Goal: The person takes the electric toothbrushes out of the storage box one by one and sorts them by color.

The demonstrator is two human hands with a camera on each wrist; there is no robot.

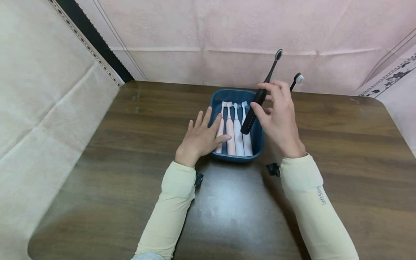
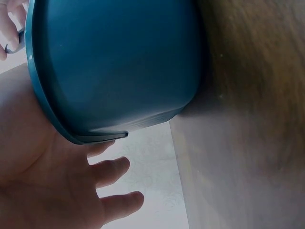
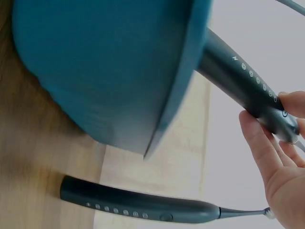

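Between thumb and fingers, my right hand (image 1: 282, 122) pinches a black electric toothbrush (image 1: 259, 98), its head pointing up and away. The handle's lower end overlaps the right side of a blue plastic bin (image 1: 238, 159) in the head view. Inside the bin, pink electric toothbrushes (image 1: 230, 133) and white electric toothbrushes (image 1: 238, 139) lie side by side, heads toward the far end. My left hand (image 1: 199, 141) rests over the bin's left rim, fingers spread, partly covering the leftmost pink brush. A second black electric toothbrush (image 3: 143, 205) stands upright on the table, mostly hidden behind my right hand in the head view.
The bin sits near the far edge of a brown wooden table (image 1: 130, 173). Pale patterned cloth (image 1: 227, 32) hangs behind the table, with more cloth (image 1: 39, 108) along the left. Black wrist-camera mounts (image 1: 273, 169) sit at both cuffs.
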